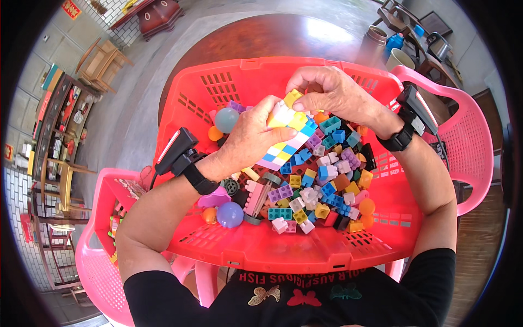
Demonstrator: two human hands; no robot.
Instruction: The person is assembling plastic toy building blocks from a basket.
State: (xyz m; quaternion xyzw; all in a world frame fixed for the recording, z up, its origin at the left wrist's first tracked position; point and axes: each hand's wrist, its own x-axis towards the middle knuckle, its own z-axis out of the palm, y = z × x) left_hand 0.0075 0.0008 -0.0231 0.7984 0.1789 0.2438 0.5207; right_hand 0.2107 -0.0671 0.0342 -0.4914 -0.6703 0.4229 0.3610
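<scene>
My left hand (243, 135) is wrapped round a block structure (291, 143) built of white, yellow, blue and pale purple toy bricks, its thumb lying across the near face. At the upper end of the structure, my right hand (335, 94) pinches a yellow brick (293, 97) between thumb and fingers. The brick touches the structure, but whether it is pressed on cannot be made out. Both hands are above a red plastic basket (261, 252), where many loose bricks (310, 196) lie in a heap. A pink wheeled piece (254, 197) rests among them.
Plastic balls, including a blue-purple one (230, 215), lie in the basket. A round brown table (239, 41) is behind it, with a metal flask (372, 43) at right. Pink plastic chairs flank me; the left chair (101, 272) bears a smaller red basket (117, 188).
</scene>
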